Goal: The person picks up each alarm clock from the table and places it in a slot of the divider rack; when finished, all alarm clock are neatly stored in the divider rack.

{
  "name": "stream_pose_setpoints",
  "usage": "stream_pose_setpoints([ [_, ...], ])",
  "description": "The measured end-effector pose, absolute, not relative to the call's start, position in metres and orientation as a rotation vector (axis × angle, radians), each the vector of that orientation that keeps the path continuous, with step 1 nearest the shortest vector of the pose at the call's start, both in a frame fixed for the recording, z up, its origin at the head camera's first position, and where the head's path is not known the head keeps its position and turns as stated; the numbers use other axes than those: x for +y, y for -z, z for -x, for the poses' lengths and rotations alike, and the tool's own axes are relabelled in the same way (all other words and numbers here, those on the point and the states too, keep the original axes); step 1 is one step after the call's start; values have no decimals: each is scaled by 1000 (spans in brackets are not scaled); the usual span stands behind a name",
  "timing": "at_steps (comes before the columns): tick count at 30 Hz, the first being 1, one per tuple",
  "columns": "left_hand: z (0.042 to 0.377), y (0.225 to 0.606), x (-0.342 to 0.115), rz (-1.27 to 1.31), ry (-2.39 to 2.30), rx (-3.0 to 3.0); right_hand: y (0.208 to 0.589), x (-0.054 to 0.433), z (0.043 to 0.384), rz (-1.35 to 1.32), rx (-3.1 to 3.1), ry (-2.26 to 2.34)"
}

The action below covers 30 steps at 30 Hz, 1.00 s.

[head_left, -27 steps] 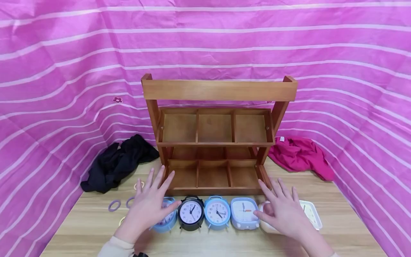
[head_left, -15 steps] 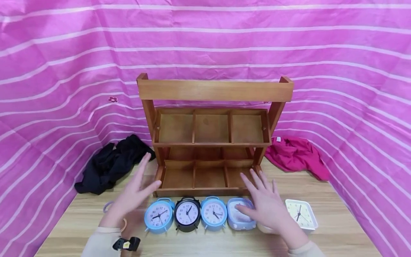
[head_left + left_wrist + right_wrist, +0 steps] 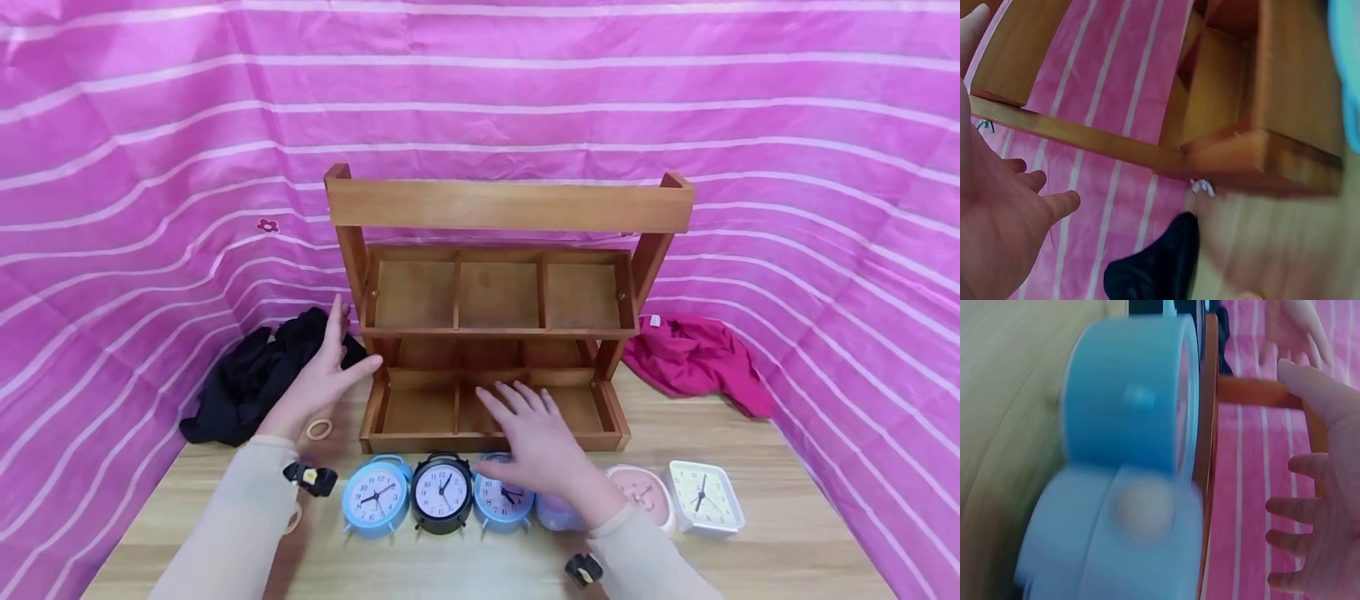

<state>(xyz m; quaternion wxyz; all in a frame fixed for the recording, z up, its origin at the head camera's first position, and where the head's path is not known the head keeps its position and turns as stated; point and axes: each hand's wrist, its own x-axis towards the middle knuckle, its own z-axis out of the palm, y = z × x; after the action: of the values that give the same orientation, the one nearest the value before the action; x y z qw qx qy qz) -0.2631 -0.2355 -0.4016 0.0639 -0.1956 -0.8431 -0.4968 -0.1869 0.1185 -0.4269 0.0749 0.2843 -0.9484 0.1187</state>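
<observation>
A pink, white-striped cloth backdrop (image 3: 480, 83) hangs behind and on both sides of a pale wood-grain table (image 3: 795, 525). At the table's left lie a crumpled black cloth (image 3: 240, 387) and a thin beige ring (image 3: 318, 438); at its right, a crimson cloth (image 3: 690, 367) with a white tag (image 3: 656, 321).

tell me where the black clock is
In the head view, the black clock stands left of centre, between the leftmost blue clock and a partly hidden blue clock, in front of the wooden shelf.

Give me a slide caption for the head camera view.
Left hand and right hand, both open, hover near a two-tier wooden rack with clocks lined up in front.
</observation>
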Motion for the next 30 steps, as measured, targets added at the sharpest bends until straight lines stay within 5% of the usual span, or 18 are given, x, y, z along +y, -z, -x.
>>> stream_pose_setpoints([
  [19, 298, 383, -220, 547, 1519, -2457, 438, 2, 176, -1185, -2873, -125],
  [30, 300, 386, -217, 548, 1560, -2460, 459, -15, 167, -1142, -2953, -96],
])
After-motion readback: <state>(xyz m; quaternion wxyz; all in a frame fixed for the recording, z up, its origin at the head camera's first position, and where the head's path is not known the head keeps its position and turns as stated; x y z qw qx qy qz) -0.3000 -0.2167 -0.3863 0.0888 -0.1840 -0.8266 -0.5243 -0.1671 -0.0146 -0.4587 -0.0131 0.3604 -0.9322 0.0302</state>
